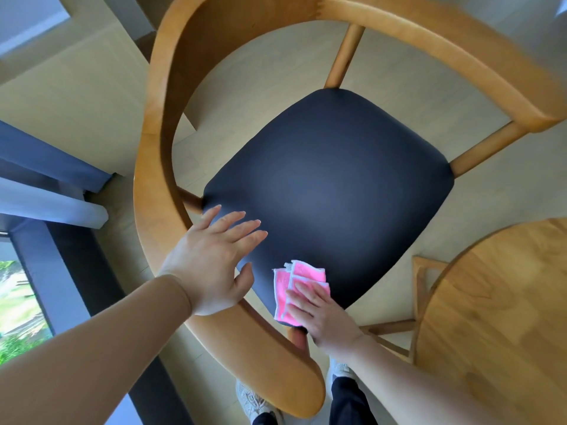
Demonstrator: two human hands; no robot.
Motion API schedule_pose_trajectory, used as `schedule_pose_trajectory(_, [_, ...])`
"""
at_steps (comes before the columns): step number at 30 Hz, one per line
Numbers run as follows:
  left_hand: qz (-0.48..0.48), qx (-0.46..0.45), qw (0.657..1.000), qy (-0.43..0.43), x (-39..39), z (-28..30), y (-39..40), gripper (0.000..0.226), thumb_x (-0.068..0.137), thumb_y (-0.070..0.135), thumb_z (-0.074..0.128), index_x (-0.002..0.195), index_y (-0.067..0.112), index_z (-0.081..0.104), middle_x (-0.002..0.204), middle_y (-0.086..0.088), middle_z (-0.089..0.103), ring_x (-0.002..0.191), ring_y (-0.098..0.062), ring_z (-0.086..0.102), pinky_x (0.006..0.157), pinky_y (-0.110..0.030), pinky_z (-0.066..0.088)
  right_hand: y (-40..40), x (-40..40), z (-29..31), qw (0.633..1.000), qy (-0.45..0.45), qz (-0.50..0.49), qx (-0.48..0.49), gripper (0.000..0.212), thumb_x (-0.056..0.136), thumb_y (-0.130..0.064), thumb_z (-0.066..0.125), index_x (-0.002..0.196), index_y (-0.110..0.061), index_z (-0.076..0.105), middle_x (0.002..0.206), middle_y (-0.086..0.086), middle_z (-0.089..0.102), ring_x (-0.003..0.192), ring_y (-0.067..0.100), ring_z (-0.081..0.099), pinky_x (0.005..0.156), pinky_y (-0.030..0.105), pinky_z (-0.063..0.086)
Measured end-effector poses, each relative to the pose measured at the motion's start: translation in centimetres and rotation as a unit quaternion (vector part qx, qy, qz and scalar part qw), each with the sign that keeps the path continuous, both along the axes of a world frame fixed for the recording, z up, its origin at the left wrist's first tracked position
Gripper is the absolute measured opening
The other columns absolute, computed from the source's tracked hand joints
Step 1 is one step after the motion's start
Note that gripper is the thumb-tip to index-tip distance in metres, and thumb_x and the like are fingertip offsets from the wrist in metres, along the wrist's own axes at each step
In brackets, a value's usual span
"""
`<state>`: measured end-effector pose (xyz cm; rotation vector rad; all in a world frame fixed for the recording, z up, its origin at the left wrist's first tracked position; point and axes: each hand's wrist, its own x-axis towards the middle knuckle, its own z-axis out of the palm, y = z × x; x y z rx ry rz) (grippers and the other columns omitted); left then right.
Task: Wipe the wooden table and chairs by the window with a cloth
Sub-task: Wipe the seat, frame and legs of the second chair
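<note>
A wooden armchair with a curved rail (pixel 159 124) and a dark blue padded seat (pixel 331 185) fills the view from above. A folded pink cloth (pixel 290 285) lies on the seat's near corner. My right hand (pixel 319 311) presses flat on the cloth with straight fingers. My left hand (pixel 214 259) hovers over the chair's left rail and the seat's near-left edge, fingers spread and straight, holding nothing. Whether it touches the rail I cannot tell.
A round wooden table (pixel 497 302) sits at the lower right, close to the chair. The window frame (pixel 61 256) and a dark curtain (pixel 46 154) run along the left. My shoes (pixel 254 400) stand on the pale floor below the chair rail.
</note>
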<state>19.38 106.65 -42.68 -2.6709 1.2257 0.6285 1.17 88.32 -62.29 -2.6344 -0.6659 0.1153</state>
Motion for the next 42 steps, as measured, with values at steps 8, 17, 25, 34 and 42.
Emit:
schedule_pose_trajectory(8, [-0.034,0.031,0.999,-0.006,0.1,0.0,-0.1,0.061,0.086,0.05,0.029,0.143,0.032,0.041,0.149,0.006,0.04,0.143,-0.022,0.026,0.118,-0.043,0.004,0.2,1.8,1.6,0.992,0.085,-0.049,-0.08,0.068,0.067,-0.013,0.079,0.13,-0.025,0.056,0.147,0.013,0.042,0.137,0.039,0.036,0.105,0.057,0.038])
schedule_pose_trajectory(17, [-0.113,0.009,0.994,0.001,0.8,-1.1,-1.7,0.067,0.09,0.056,0.009,0.152,0.029,0.012,0.16,0.005,0.011,0.147,-0.013,-0.001,0.116,-0.035,-0.017,0.6,0.0,1.9,0.991,0.018,-0.127,-0.039,0.049,0.066,-0.008,0.081,0.113,-0.019,0.07,0.134,0.008,0.058,0.127,0.033,0.051,0.108,0.047,0.036])
schedule_pose_trajectory(25, [-0.134,-0.008,0.991,0.006,2.4,-1.3,-3.0,0.07,0.088,0.05,0.004,0.151,0.024,0.019,0.159,0.003,0.016,0.147,-0.013,0.005,0.117,-0.031,-0.011,1.8,-1.5,1.1,0.93,0.007,-0.367,-0.018,0.039,0.071,0.004,0.074,0.109,-0.006,0.071,0.129,0.015,0.06,0.122,0.041,0.053,0.098,0.055,0.046])
schedule_pose_trajectory(34, [-0.241,0.028,0.97,0.004,2.7,-3.8,-4.9,0.06,0.099,0.045,0.019,0.152,0.025,0.001,0.161,0.002,-0.003,0.146,-0.013,-0.01,0.111,-0.031,-0.02,3.9,0.4,0.8,0.85,0.068,-0.522,-0.009,0.05,0.097,-0.03,0.039,0.134,0.002,0.051,0.145,0.03,0.037,0.137,0.046,0.03,0.11,0.058,0.03])
schedule_pose_trajectory(42, [-0.268,0.065,0.961,0.003,4.4,-5.4,-8.0,0.06,0.1,0.042,0.019,0.152,0.025,-0.005,0.16,0.003,-0.008,0.146,-0.013,-0.013,0.112,-0.031,-0.02,1.3,0.1,-0.2,0.878,0.016,-0.477,0.046,0.047,0.103,-0.021,0.026,0.122,0.004,0.062,0.14,0.024,0.046,0.13,0.047,0.04,0.099,0.056,0.044])
